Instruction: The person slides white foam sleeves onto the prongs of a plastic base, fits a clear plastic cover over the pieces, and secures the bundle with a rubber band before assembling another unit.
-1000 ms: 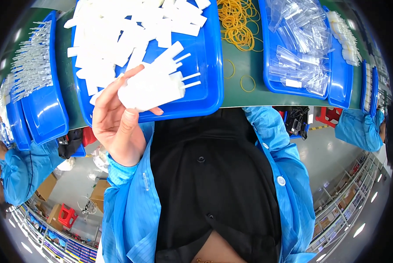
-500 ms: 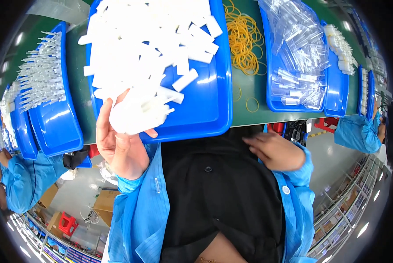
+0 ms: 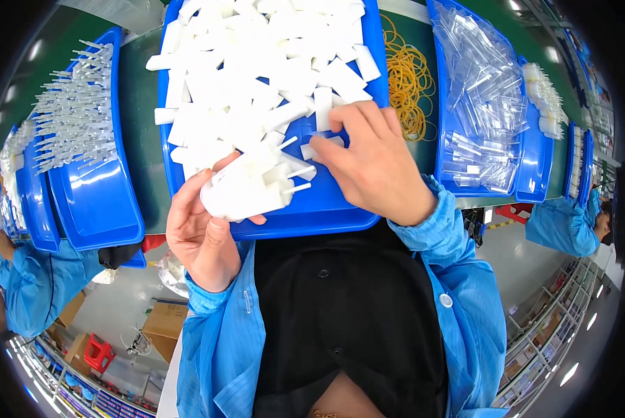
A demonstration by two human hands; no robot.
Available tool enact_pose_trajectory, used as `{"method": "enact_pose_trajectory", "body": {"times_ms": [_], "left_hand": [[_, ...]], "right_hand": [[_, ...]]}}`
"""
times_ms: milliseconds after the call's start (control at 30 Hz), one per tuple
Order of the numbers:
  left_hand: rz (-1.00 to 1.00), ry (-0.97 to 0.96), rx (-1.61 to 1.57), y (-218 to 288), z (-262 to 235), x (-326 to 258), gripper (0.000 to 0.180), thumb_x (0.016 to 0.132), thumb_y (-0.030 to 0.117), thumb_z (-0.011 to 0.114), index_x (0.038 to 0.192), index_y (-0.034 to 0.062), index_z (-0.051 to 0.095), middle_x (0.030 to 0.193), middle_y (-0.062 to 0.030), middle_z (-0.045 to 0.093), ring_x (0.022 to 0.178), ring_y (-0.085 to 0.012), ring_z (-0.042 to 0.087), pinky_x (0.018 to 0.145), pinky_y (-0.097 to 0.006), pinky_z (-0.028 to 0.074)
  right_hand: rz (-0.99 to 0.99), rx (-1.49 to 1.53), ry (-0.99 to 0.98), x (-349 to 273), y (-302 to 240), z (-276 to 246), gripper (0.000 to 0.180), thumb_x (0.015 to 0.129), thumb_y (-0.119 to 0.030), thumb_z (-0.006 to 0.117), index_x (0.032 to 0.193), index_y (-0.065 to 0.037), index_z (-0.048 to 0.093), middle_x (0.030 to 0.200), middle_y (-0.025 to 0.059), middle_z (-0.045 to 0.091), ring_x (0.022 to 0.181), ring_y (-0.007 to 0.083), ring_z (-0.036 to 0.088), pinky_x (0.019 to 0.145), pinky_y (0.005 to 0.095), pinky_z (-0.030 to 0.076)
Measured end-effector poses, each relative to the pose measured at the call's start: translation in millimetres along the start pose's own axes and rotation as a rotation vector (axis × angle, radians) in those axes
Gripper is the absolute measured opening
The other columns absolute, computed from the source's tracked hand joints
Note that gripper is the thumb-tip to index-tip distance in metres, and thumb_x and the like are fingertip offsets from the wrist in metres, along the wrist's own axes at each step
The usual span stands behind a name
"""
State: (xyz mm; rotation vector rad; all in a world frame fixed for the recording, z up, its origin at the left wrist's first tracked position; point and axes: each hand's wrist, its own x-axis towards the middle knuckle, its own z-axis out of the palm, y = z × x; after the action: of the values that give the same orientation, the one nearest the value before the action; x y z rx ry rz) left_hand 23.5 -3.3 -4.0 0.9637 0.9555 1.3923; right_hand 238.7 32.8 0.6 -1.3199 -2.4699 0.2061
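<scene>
My left hand (image 3: 204,233) is wrapped round a bundle of white pieces (image 3: 243,191), with several thin white sticks poking out of its right side. It holds the bundle above the near left part of a blue tray (image 3: 305,219). A heap of short white foam-like pieces (image 3: 257,76) fills most of the tray. My right hand (image 3: 379,164) reaches over the tray's right side, palm down, thumb and forefinger curled at a small white piece (image 3: 321,148). The fingertips partly cover that piece, and the other fingers are bent.
Yellow rubber bands (image 3: 406,87) lie right of the tray on the green table (image 3: 145,125). Beyond them stands a blue tray of clear plastic tubes (image 3: 483,111). To the left, another blue tray (image 3: 96,216) holds thin white sticks (image 3: 79,104). Blue-sleeved people sit at both sides.
My right hand has moved from beside my body up over the tray to a white piece. The left hand still holds the bundle, now turned so its sticks show more clearly.
</scene>
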Motion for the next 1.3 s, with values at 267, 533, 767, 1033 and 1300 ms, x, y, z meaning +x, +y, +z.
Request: {"method": "enact_pose_trajectory", "body": {"times_ms": [267,533,767,1033,1300], "left_hand": [[-0.017,-0.064,0.028,-4.7,9.7,6.1,0.047,0.078,0.015,0.061,0.118,-0.0021,0.045,0.115,-0.0229,0.052,0.085,-0.0282,0.062,0.052,-0.031,0.052],[0.011,-0.199,-0.047,-15.8,30.7,4.9,0.036,0.075,0.003,0.063,0.109,-0.0022,0.052,0.116,-0.0304,0.048,0.091,-0.029,0.06,0.062,-0.031,0.054],[-0.006,-0.234,0.032,-15.3,43.3,-4.2,0.034,0.073,0.003,0.067,0.104,-0.0023,0.055,0.113,-0.0297,0.05,0.096,-0.0315,0.059,0.07,-0.034,0.054],[-0.048,-0.236,0.186,-9.8,48.1,-7.8,0.04,0.067,0.003,0.072,0.104,-0.0024,0.057,0.109,-0.0265,0.054,0.102,-0.0313,0.056,0.077,-0.034,0.052],[0.073,-0.305,0.26,-12.7,47.4,-4.2,0.041,0.065,0.003,0.073,0.103,-0.002,0.059,0.106,-0.0258,0.056,0.102,-0.0317,0.056,0.075,-0.032,0.052]], "right_hand": [[0.152,0.517,0.162,-14.2,1.4,-18.6,0.018,0.069,0.001,0.063,0.085,-0.002,0.057,0.082,0.0122,0.057,0.071,0.0231,0.053,0.062,0.0308,0.037],[0.507,1.157,0.395,-53.0,7.3,-38.1,0.018,0.089,-0.007,0.046,0.097,0.003,0.058,0.086,0.0075,0.059,0.072,0.0066,0.049,0.062,0.019,0.038],[0.456,1.385,0.507,-65.1,10.3,-32.2,0.016,0.087,-0.006,0.051,0.1,0.003,0.05,0.092,0.0082,0.057,0.079,0.0083,0.052,0.07,0.0193,0.041],[0.44,1.31,0.542,-68.0,12.1,-31.8,0.016,0.087,-0.006,0.052,0.099,0.003,0.052,0.091,0.0087,0.058,0.081,0.0097,0.054,0.074,0.021,0.043],[0.399,1.375,0.558,-70.2,12.3,-31.4,0.015,0.087,-0.006,0.052,0.097,0.004,0.054,0.091,0.0087,0.058,0.08,0.0099,0.055,0.072,0.0216,0.044]]}}
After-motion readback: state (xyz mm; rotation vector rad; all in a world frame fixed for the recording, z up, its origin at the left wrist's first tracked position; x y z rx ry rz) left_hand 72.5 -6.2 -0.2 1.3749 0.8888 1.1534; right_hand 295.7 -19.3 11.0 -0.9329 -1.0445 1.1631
